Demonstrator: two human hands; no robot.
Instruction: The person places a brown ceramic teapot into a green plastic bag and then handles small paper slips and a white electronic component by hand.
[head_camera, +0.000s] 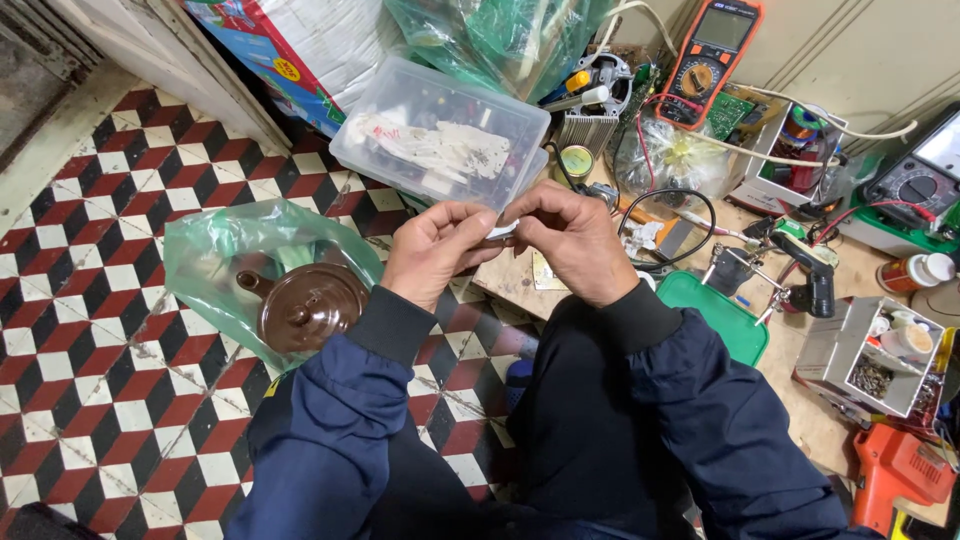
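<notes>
My left hand (432, 250) and my right hand (568, 243) meet in front of me, fingertips pinched together on a small pale part (503, 230) with a thin dark piece beside it. Most of that part is hidden by my fingers. Both arms wear dark blue sleeves. Just beyond my hands lies a clear plastic box (440, 140) holding white parts. To the left, on the floor, a brown round lidded appliance (310, 305) sits inside a green plastic bag (215, 255).
A cluttered wooden workbench (800, 390) is at right, with an orange multimeter (708, 60), a green lid (720, 315), a helping-hand clamp (800, 280), a grey parts bin (880, 355) and an orange tool (895, 470). Red, black and white checkered tiles (90, 330) cover the floor.
</notes>
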